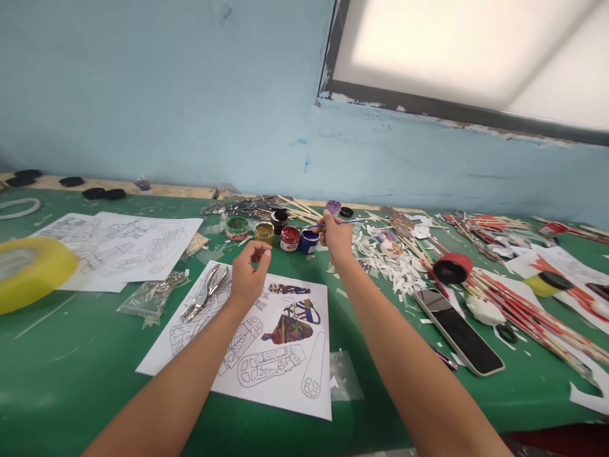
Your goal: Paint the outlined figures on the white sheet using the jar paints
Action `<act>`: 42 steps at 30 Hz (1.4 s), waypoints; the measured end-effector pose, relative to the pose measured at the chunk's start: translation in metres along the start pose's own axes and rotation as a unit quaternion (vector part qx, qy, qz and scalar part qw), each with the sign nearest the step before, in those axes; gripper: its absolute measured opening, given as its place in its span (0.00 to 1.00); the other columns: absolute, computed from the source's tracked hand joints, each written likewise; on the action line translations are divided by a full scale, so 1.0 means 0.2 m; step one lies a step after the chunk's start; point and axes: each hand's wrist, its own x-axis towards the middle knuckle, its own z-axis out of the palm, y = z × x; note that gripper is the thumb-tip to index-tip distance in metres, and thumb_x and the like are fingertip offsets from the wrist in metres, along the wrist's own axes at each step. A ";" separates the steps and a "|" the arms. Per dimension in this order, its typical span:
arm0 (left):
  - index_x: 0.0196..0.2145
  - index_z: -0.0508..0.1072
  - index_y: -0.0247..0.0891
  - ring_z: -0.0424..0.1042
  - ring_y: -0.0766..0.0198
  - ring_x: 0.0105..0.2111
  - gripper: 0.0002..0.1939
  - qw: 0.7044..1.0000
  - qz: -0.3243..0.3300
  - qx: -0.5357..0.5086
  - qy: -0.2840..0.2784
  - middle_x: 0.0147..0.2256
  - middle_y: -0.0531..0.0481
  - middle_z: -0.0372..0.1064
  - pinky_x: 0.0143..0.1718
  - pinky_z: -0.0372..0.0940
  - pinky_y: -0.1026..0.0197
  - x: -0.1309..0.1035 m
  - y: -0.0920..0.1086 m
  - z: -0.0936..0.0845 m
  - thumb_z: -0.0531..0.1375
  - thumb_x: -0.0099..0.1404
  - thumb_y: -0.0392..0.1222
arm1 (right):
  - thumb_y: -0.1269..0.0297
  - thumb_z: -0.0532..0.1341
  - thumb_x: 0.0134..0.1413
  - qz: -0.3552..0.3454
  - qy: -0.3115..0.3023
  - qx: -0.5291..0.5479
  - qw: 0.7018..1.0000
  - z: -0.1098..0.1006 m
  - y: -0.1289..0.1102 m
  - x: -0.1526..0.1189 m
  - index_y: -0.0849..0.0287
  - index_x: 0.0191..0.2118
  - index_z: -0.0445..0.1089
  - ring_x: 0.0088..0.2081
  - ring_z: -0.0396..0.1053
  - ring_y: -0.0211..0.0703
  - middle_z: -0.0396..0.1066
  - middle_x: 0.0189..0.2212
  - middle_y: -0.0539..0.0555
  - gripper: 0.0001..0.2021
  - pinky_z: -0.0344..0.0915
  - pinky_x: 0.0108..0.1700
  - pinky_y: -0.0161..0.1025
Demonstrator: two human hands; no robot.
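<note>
One slim blue paintbrush (347, 221), pinched between thumb and fingers of right hand (335, 236), at mouth of blue paint jar (309, 241); long axis near-level, tip toward nine o'clock, handle toward three; contact with paint impossible to tell. At nine o'clock from blue paint jar, red paint jar (290, 240). At eight, left hand (251, 268), loosely curled, thumb apart from fingers, over twelve-o'clock edge of partly coloured sheet (280, 397). On sheet's ten-o'clock side, metal pliers (206, 294).
</note>
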 end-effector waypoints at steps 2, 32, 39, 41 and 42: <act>0.32 0.71 0.38 0.64 0.64 0.27 0.08 1.000 0.000 -0.001 0.000 0.28 0.51 0.68 0.30 0.62 0.62 0.00 0.00 0.00 0.57 0.62 0.44 | 0.57 0.57 0.59 0.006 0.007 0.009 1.000 -0.01 0.00 0.00 0.56 0.21 0.64 0.11 0.53 0.32 0.69 0.14 0.50 0.17 0.52 0.15 0.34; 0.33 0.71 0.37 0.65 0.65 0.27 0.07 0.999 0.032 0.010 0.015 0.27 0.51 0.68 0.30 0.62 0.63 0.00 -0.01 0.02 0.57 0.63 0.43 | 0.51 0.65 0.54 0.000 -0.002 0.089 0.996 -0.24 0.01 -0.10 0.58 0.20 0.64 0.12 0.57 0.29 0.60 0.10 0.42 0.20 0.55 0.14 0.29; 0.33 0.71 0.39 0.67 0.69 0.26 0.03 0.984 0.176 -0.015 -0.017 0.28 0.54 0.70 0.29 0.63 0.65 -0.05 0.19 0.02 0.59 0.61 0.33 | 0.34 0.62 0.49 0.065 -0.106 0.121 0.985 -0.45 0.04 -0.34 0.60 0.23 0.68 0.11 0.61 0.33 0.67 0.13 0.48 0.28 0.61 0.13 0.32; 0.34 0.70 0.39 0.65 0.71 0.23 0.08 0.954 0.272 -0.073 -0.105 0.27 0.56 0.69 0.25 0.60 0.66 -0.15 0.35 0.08 0.57 0.60 0.28 | 0.34 0.64 0.45 0.060 -0.145 0.103 0.982 -0.46 0.07 -0.38 0.60 0.21 0.68 0.11 0.62 0.34 0.66 0.11 0.48 0.29 0.62 0.13 0.32; 0.34 0.70 0.38 0.65 0.71 0.22 0.06 0.928 0.292 -0.105 -0.207 0.26 0.56 0.70 0.24 0.60 0.65 -0.21 0.43 0.13 0.56 0.61 0.29 | 0.35 0.66 0.43 0.055 -0.160 0.096 0.981 -0.46 0.08 -0.40 0.59 0.19 0.68 0.11 0.61 0.34 0.64 0.10 0.48 0.29 0.62 0.13 0.32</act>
